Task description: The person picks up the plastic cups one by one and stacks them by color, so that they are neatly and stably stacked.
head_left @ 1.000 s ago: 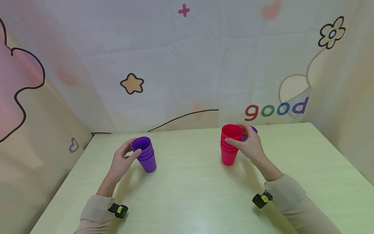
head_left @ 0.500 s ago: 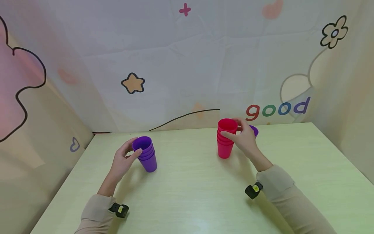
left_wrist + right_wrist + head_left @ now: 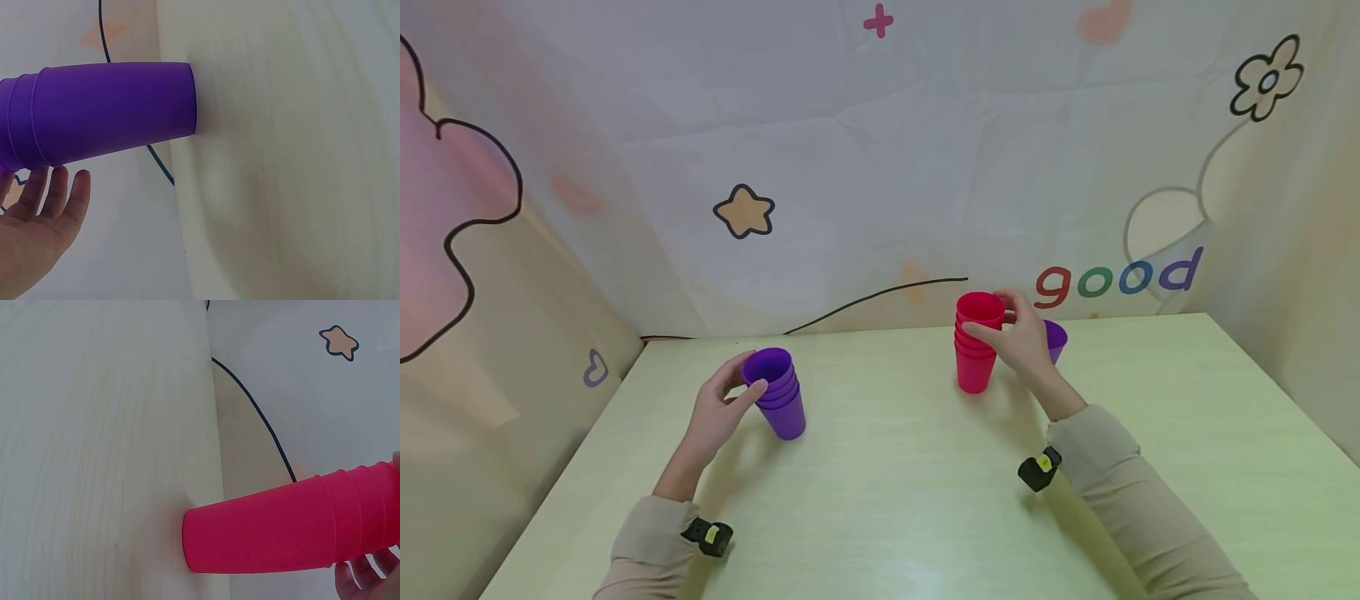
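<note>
My left hand (image 3: 718, 408) grips a stack of purple cups (image 3: 782, 408) near its top, thumb on the near side of the rim. The stack stands upright on the left part of the table, mouth up. In the left wrist view the purple stack (image 3: 119, 109) shows several nested rims, with fingertips beneath them. On the right, my right hand (image 3: 1022, 337) holds a stack of red cups (image 3: 975, 367) by its upper rims, thumb in front. The right wrist view shows the red stack (image 3: 269, 531) with its base close to the tabletop.
A purple cup (image 3: 1057, 340) stands behind my right hand, partly hidden by it. The pale wooden table (image 3: 865, 467) ends at a printed cloth backdrop (image 3: 865, 208), with more cloth along both sides. Each sleeve carries a small black wrist camera.
My right hand has moved the red stack away from me and slightly left, toward the table's back edge. More of the purple cup behind it shows. The left hand keeps its hold in place.
</note>
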Available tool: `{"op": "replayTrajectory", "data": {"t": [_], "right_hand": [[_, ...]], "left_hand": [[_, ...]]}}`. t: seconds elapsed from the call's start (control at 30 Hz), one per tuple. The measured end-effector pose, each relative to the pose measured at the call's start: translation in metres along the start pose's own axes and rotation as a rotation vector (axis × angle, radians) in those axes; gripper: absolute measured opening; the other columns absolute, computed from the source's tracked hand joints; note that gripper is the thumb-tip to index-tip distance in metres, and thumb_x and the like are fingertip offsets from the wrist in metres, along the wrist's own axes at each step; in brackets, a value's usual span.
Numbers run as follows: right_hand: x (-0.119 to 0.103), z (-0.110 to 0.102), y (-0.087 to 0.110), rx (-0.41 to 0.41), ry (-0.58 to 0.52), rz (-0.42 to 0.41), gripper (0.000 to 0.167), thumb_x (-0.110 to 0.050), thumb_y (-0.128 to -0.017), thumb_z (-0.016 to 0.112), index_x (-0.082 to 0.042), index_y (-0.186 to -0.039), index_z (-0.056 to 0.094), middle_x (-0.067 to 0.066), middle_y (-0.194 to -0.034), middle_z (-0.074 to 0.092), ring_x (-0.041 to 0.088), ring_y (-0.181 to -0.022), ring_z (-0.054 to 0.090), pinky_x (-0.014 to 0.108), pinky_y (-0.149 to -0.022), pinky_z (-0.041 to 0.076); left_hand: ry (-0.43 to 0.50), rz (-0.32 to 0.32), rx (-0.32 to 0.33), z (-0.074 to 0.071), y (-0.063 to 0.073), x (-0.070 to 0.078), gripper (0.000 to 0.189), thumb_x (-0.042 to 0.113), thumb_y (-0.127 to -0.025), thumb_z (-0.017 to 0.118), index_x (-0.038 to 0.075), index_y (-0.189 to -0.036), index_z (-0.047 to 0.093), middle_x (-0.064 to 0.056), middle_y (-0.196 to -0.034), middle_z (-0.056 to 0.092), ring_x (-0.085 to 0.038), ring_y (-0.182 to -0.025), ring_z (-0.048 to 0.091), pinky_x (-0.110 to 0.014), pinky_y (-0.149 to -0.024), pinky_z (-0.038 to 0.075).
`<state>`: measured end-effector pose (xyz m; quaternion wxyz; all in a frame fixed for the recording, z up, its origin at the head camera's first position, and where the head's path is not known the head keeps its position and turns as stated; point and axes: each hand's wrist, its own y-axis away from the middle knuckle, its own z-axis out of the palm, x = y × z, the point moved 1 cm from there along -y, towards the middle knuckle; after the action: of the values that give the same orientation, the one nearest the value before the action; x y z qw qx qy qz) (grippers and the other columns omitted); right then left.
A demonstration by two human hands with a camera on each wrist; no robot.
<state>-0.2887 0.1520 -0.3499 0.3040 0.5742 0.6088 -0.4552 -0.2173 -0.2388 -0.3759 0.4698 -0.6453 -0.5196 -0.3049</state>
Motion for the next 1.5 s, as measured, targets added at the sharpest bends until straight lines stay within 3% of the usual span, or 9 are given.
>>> {"op": "replayTrajectory", "data": {"t": [0.53,0.8,1.13,1.5], "right_hand": [[-0.004,-0.021,0.017,-0.036,0.048,-0.053,0.075,-0.030,-0.078,0.071,-0.009,-0.138,0.030,0.017,-0.131,0.043,0.033,-0.118,0.040,0.052,-0.088,0.041],[0.003,-0.036,0.027,-0.037,0.085,-0.064,0.077,-0.032,-0.078,0.071,-0.008,-0.139,0.030,0.018,-0.130,0.043,0.035,-0.118,0.040,0.053,-0.090,0.039],[0.014,-0.054,0.038,0.000,0.122,-0.024,0.079,-0.040,-0.076,0.071,-0.007,-0.137,0.032,0.018,-0.130,0.042,0.036,-0.116,0.040,0.054,-0.085,0.042],[0.026,-0.069,0.043,0.003,0.136,-0.022,0.077,-0.032,-0.080,0.069,-0.004,-0.139,0.029,0.023,-0.132,0.040,0.040,-0.117,0.039,0.053,-0.083,0.044]], "left_hand": [[0.014,0.004,0.000,0.002,-0.001,0.000,0.049,0.018,-0.089,0.059,0.007,-0.134,0.043,-0.009,-0.113,0.053,-0.005,-0.097,0.050,-0.019,-0.076,0.045],[0.009,0.004,0.010,0.001,0.000,-0.003,0.048,0.021,-0.089,0.059,0.006,-0.132,0.045,-0.001,-0.106,0.054,-0.007,-0.096,0.051,-0.020,-0.075,0.045],[0.001,0.010,0.001,0.001,0.000,-0.006,0.049,0.024,-0.089,0.059,0.007,-0.133,0.044,0.002,-0.107,0.054,-0.012,-0.099,0.051,-0.020,-0.076,0.046],[0.019,0.000,-0.005,0.002,0.000,-0.002,0.049,0.021,-0.090,0.058,0.007,-0.134,0.043,-0.002,-0.110,0.053,-0.007,-0.098,0.050,-0.020,-0.076,0.045]]}}
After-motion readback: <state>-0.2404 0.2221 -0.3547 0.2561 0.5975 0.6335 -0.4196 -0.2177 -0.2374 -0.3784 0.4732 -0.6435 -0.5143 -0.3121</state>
